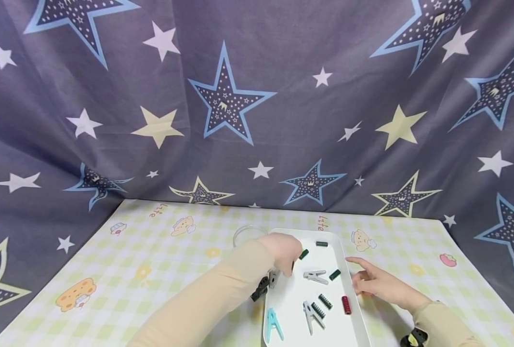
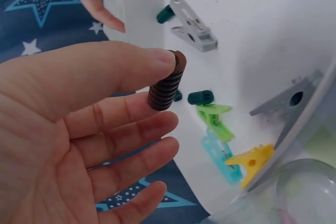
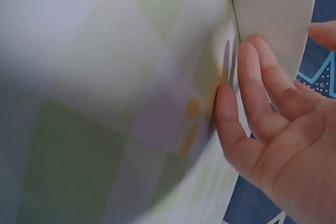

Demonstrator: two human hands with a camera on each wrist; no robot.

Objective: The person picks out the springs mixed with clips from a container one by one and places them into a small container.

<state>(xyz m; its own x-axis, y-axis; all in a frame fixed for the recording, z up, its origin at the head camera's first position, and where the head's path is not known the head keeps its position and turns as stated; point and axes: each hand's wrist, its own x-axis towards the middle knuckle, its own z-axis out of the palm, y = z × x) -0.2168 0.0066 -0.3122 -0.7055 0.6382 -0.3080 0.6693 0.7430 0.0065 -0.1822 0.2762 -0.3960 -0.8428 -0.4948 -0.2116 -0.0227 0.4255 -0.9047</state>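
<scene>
My left hand (image 1: pixel 284 253) is over the white tray (image 1: pixel 295 299). In the left wrist view its thumb and index finger pinch a dark coil spring (image 2: pixel 166 85), while the other fingers are spread. Below that spring lie a short dark green spring (image 2: pixel 201 97), a light green clip (image 2: pixel 216 120), a teal clip (image 2: pixel 218 153) and a yellow clip (image 2: pixel 253 162). Beside the tray's right side, my right hand (image 1: pixel 380 284) has its fingers extended. Its fingertips rest against the outer wall (image 3: pixel 273 14) in the right wrist view.
Grey clips (image 1: pixel 315 276), several dark green springs (image 1: pixel 325 301) and a red spring (image 1: pixel 346 305) are spread over the tray floor. Another teal clip (image 1: pixel 273 325) lies near its front left. A clear round container (image 1: pixel 248 231) stands left of the tray on the checked tablecloth (image 1: pixel 152 274).
</scene>
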